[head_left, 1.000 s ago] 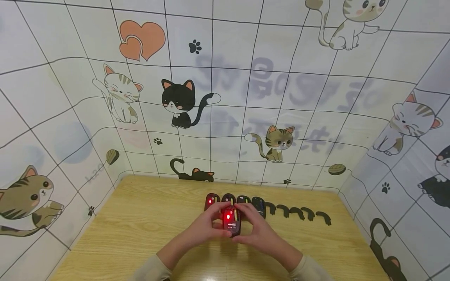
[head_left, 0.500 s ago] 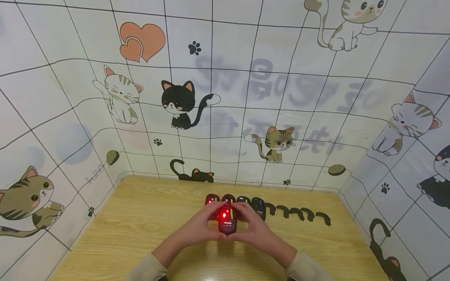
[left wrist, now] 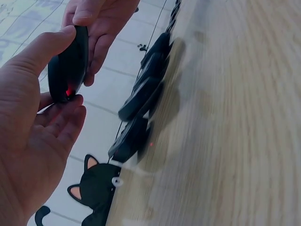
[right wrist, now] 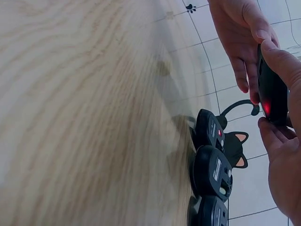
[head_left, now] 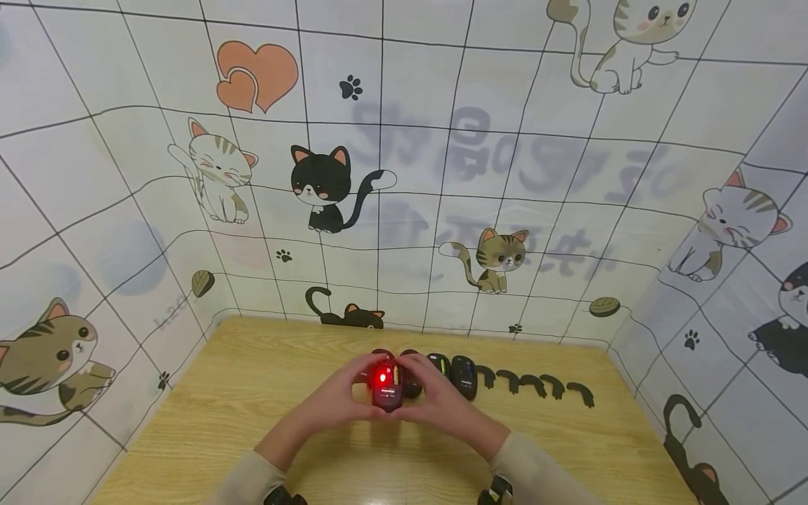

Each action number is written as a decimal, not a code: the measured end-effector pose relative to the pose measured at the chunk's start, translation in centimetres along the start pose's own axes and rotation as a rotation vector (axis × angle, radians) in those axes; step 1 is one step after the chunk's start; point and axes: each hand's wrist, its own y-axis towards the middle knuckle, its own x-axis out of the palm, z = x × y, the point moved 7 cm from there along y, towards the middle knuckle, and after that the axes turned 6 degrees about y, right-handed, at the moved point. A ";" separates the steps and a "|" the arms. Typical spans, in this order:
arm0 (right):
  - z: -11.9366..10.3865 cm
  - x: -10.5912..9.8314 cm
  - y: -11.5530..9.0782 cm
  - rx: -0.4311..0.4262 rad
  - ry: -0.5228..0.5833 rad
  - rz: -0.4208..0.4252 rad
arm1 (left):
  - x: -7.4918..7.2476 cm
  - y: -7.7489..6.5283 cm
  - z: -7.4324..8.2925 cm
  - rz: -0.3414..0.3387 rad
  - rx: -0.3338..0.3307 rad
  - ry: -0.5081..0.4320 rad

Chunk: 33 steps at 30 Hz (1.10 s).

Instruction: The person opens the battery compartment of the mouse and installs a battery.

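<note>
A dark computer mouse (head_left: 388, 391) is held up between both hands, its underside towards the head camera and its red light lit. My left hand (head_left: 334, 398) grips its left side, fingers at the far end and thumb at the near end. On the other side my right hand (head_left: 445, 401) holds it the same way. From the left wrist, the mouse (left wrist: 70, 66) appears edge-on above the table, its red glow near the fingertips. Other mice lie in a row behind it, and the hands partly hide the left ones.
The row's right end shows a dark mouse (head_left: 463, 376) with its underside up, beside another mouse (head_left: 438, 363). Further right, several black curved pieces (head_left: 533, 384) lie in line on the wooden table (head_left: 271, 358). A cat-patterned wall covering (head_left: 410, 266) rises behind.
Both hands have carried the mouse to the left and slightly farther from me, so it now overlaps the left end of the row. More of the right-hand mice shows.
</note>
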 end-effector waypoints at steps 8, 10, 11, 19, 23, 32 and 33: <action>0.1 1.0 2.6 -0.003 -0.041 -0.025 | -2.2 -0.3 -1.4 0.011 -0.042 0.022; 0.2 1.2 3.2 0.007 -0.059 -0.026 | -2.7 -0.3 -1.8 0.015 -0.058 0.022; 0.2 1.3 3.5 0.014 -0.077 -0.025 | -3.0 -0.3 -2.0 0.020 -0.058 0.020; 0.5 2.2 5.9 0.032 -0.153 -0.043 | -4.8 -0.4 -3.2 0.042 -0.049 0.060; 0.9 2.7 6.8 0.055 -0.166 -0.051 | -5.5 -0.5 -3.7 0.045 -0.058 0.084; 2.0 3.8 8.6 0.071 -0.201 -0.064 | -6.9 -0.3 -4.8 0.045 -0.102 0.171; 2.1 3.9 8.8 0.073 -0.208 -0.064 | -7.0 -0.3 -4.9 0.043 -0.107 0.171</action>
